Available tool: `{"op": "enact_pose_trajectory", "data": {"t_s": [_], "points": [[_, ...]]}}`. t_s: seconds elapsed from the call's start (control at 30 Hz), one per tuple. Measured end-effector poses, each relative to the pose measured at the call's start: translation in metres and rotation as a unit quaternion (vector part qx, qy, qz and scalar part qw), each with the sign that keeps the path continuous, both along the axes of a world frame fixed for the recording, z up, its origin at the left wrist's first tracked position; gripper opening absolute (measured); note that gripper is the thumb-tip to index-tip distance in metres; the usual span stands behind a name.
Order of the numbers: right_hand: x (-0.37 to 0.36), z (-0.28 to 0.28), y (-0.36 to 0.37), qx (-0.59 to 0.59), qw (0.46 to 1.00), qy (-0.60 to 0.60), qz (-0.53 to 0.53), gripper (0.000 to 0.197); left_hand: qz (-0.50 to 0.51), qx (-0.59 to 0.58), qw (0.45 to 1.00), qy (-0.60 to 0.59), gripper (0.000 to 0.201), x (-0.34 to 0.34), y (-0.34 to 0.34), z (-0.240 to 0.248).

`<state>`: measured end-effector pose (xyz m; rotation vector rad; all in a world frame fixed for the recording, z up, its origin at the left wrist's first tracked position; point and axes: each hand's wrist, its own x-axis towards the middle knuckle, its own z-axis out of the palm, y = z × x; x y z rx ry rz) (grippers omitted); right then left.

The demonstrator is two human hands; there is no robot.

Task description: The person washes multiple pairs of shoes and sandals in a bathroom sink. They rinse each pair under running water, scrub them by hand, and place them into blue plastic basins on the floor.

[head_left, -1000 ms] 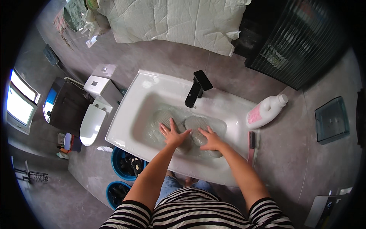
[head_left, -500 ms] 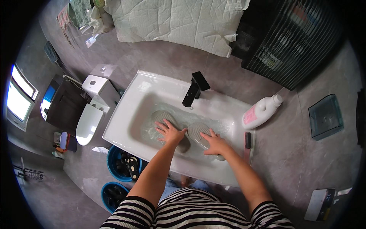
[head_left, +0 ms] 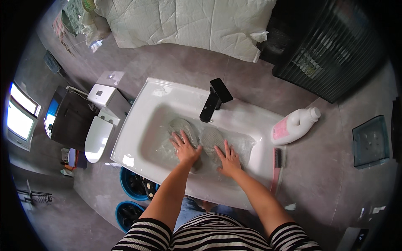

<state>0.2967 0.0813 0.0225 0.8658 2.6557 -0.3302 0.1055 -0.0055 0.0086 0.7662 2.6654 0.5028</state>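
Two grey-beige slippers, by their look, lie ridged face up in the water of a white sink [head_left: 130,121]. My left hand [head_left: 187,152] rests open on the left slipper [head_left: 181,126], palm down with its fingers spread. My right hand [head_left: 229,162] also has its fingers apart and lies on the lower part of the right slipper [head_left: 211,139]. Water and ripples blur both slippers' outlines, and my hands cover their near ends.
A black faucet [head_left: 214,99] stands over the sink's far side. On the right rim are a white bottle [head_left: 296,125] with a pink label and a pink-handled brush [head_left: 276,169]. Blue buckets [head_left: 124,186] with dark contents stand at lower left, near a toilet [head_left: 99,140].
The slippers now sit lower in the water, and the right one has shifted slightly left. My right hand has moved a little left, its fingers spread wider. The view has shifted slightly.
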Motion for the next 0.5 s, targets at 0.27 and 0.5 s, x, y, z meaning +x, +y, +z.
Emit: {"op": "enact_pose_trajectory", "data": {"t_s": [0.27, 0.5], "points": [[-0.005, -0.007, 0.0, -0.019, 0.999, -0.045, -0.022, 0.115, -0.004, -0.038, 0.998, -0.052, 0.119, -0.007, 0.012, 0.01], [-0.003, 0.029, 0.025, -0.198, 0.975, 0.079, -0.064, 0.106, 0.063, 0.087, 0.976, -0.188, 0.112, -0.024, 0.0, 0.038]]}}
